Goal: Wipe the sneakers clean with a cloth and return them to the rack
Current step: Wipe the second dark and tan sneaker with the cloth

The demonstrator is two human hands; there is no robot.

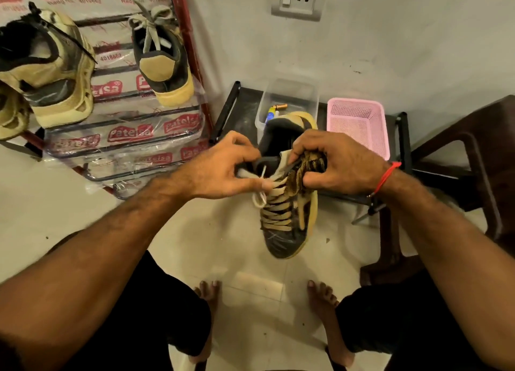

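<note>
Mid-clean here: the left hand (223, 172) pinches the collar and lace end of the dark sneaker (287, 203), held toe-down above the tiled floor (55, 217); the right hand (337, 167) is curled tight around a bunched striped cloth (309, 164), pressed against the tongue; so the wiping looks underway, not finished; on the rack (192, 50) to the left a matching sneaker (164, 61) and other tan shoes (53, 72) already sit; by my read, finishing this shoe and shelving it remain.
</note>
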